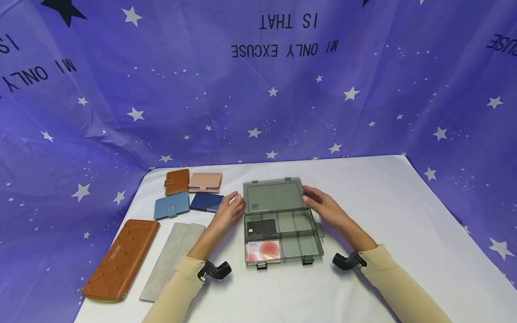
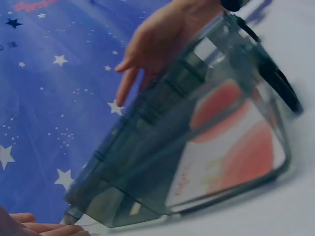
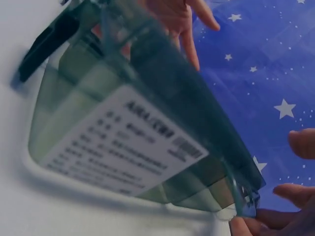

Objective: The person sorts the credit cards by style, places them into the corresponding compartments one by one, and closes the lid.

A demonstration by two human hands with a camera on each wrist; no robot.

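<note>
Head view: the box [image 1: 282, 224] sits mid-table, lid [image 1: 273, 195] half raised. I'd move both sides evenly so it doesn't twist. My left hand [image 1: 228, 213] and right hand [image 1: 323, 207] touch the lid's side edges, fingers nearly straight. Wrist views: fingertips [image 3: 268, 223] rest at the lid's corner, gripping nothing.

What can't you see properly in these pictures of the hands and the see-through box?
- Head view: print on the dark card and the pink card in the box is too small to read.
- Left wrist view: the left hand is cut off by the bottom edge; the box is blurred.
- Right wrist view: the label is too blurred to read; the right hand is cut off by the right edge.
- Head view: what the wallets hold is hidden.
</note>
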